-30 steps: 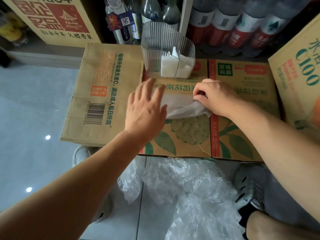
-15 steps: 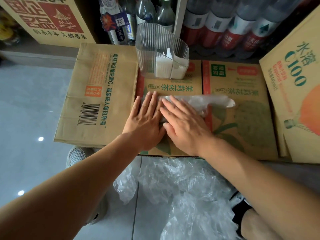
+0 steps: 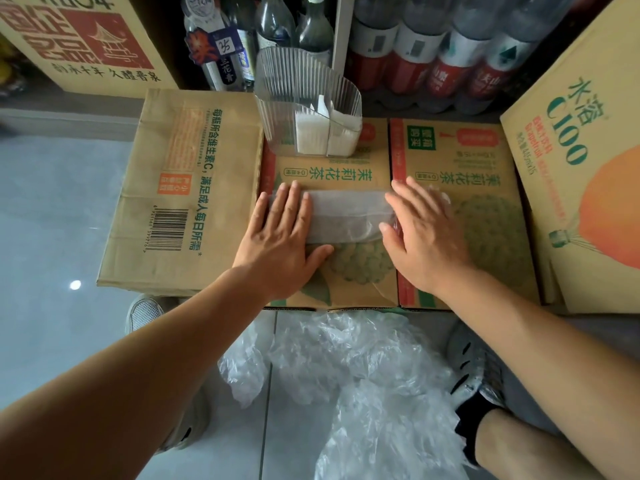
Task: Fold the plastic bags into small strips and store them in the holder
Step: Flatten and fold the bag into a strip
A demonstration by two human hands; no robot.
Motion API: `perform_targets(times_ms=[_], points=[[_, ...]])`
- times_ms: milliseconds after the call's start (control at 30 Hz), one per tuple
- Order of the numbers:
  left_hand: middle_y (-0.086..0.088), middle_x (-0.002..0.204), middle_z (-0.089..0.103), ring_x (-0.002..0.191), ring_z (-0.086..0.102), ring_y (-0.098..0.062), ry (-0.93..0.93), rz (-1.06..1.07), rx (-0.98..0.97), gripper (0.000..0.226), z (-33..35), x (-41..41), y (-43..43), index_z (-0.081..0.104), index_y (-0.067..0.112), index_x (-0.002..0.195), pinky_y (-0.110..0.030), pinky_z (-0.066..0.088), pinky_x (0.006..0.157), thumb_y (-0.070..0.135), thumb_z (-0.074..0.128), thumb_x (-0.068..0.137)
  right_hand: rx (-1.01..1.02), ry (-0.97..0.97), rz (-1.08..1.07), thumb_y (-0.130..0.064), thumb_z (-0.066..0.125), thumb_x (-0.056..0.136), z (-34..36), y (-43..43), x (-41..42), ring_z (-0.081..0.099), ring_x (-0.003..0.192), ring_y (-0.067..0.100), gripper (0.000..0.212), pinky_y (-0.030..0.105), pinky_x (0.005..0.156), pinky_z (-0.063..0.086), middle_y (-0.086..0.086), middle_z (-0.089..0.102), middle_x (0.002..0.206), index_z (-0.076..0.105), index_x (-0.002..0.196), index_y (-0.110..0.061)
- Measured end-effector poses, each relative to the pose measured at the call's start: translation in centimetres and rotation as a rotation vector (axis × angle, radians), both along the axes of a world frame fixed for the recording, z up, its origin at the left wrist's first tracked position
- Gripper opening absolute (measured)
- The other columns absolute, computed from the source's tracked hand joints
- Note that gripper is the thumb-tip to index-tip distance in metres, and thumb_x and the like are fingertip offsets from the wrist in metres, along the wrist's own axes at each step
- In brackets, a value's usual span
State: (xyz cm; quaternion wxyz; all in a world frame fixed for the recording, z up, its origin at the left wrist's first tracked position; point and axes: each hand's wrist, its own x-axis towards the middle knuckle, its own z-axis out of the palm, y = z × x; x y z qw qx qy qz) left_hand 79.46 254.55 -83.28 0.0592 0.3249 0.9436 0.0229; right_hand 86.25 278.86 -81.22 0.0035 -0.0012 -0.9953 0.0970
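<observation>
A clear plastic bag (image 3: 348,216) lies flattened as a wide strip across the top of a cardboard box (image 3: 332,271). My left hand (image 3: 282,237) presses flat on the strip's left end, fingers straight. Over its right end lies my right hand (image 3: 424,230), also pressed down flat, and a bit of plastic shows past the fingertips. Behind the strip stands the clear ribbed holder (image 3: 308,102) with white folded bags (image 3: 325,136) inside. A heap of loose crumpled clear bags (image 3: 353,382) lies on the floor between my feet.
Another brown box (image 3: 180,188) adjoins on the left, a printed box (image 3: 464,202) on the right, and a tilted C100 carton (image 3: 581,161) at far right. Bottles (image 3: 433,53) line the back. Grey tiled floor (image 3: 52,220) lies to the left.
The bag has been turned from a bunched piece into a flat strip. My right hand slid rightward along it, away from my left hand, which stayed on the left end.
</observation>
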Motion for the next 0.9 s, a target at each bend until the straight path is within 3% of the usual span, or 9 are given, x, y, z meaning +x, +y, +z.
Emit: perform_targets(times_ms=[67, 133, 300, 367, 500, 667, 900], points=[[-0.021, 0.169, 0.005, 0.158, 0.002, -0.033, 0.003, 0.007, 0.02, 0.093, -0.1, 0.1, 0.0, 0.01, -0.001, 0.16, -0.05, 0.007, 0.128, 0.069, 0.011, 0.099, -0.088, 0.119, 0.039, -0.037, 0.039, 0.098, 0.1, -1.3, -0.8, 0.04, 0.144, 0.032, 0.052, 0.05, 0.123, 0.025, 0.014, 0.053, 0.148, 0.058, 0.135, -0.005], [-0.022, 0.168, 0.006, 0.157, 0.004, -0.032, 0.018, 0.005, 0.062, 0.093, -0.3, 0.1, -0.1, 0.012, -0.003, 0.16, -0.049, 0.01, 0.128, 0.068, 0.015, 0.099, -0.134, 0.134, 0.135, -0.035, 0.045, 0.097, 0.0, -2.5, -1.3, 0.045, 0.14, 0.032, 0.045, 0.051, 0.118, 0.033, 0.013, 0.057, 0.142, 0.063, 0.127, -0.006], [-0.022, 0.168, -0.006, 0.157, -0.007, -0.032, -0.007, 0.009, 0.121, 0.091, 0.1, 0.0, -0.3, 0.016, 0.0, 0.16, -0.045, 0.007, 0.128, 0.067, 0.024, 0.098, -0.138, -0.06, 0.24, -0.043, 0.058, 0.096, -0.7, -2.9, -1.6, 0.036, 0.145, 0.028, 0.045, 0.048, 0.119, 0.03, 0.008, 0.048, 0.152, 0.061, 0.128, -0.012], [-0.018, 0.169, -0.007, 0.157, -0.009, -0.031, -0.05, 0.006, 0.19, 0.085, 0.5, -0.3, -0.5, 0.024, 0.006, 0.158, -0.046, 0.007, 0.128, 0.062, 0.04, 0.096, -0.137, -0.105, 0.239, -0.045, 0.066, 0.093, -0.6, -2.5, -1.9, 0.036, 0.144, 0.027, 0.047, 0.048, 0.118, 0.03, 0.004, 0.045, 0.154, 0.061, 0.128, -0.014], [-0.014, 0.156, 0.039, 0.145, 0.03, -0.037, -0.058, 0.005, 0.359, 0.056, 1.2, -0.8, -1.1, 0.059, 0.016, 0.13, -0.055, 0.031, 0.116, 0.042, 0.074, 0.082, -0.173, -0.052, 0.258, -0.039, 0.078, 0.083, 0.0, -2.0, -3.0, 0.049, 0.129, 0.029, 0.037, 0.05, 0.106, 0.04, 0.002, 0.057, 0.14, 0.066, 0.109, -0.015], [-0.004, 0.128, 0.055, 0.123, 0.047, -0.033, -0.055, 0.0, 0.336, 0.044, 1.4, -1.9, -1.7, 0.065, 0.021, 0.118, -0.049, 0.034, 0.106, 0.045, 0.07, 0.082, -0.18, -0.017, 0.264, -0.036, 0.081, 0.08, -0.2, -1.8, -3.4, 0.05, 0.122, 0.029, 0.031, 0.044, 0.098, 0.038, 0.0, 0.06, 0.131, 0.066, 0.097, -0.015], [-0.002, 0.126, 0.052, 0.119, 0.048, -0.029, -0.128, -0.001, 0.233, 0.062, 2.3, -3.2, -1.6, 0.064, 0.029, 0.121, -0.049, 0.035, 0.103, 0.07, 0.057, 0.076, -0.178, 0.01, 0.251, -0.021, 0.07, 0.09, -0.1, -2.0, -3.7, 0.052, 0.119, 0.03, 0.009, 0.045, 0.098, 0.038, 0.002, 0.062, 0.127, 0.065, 0.089, -0.014]])
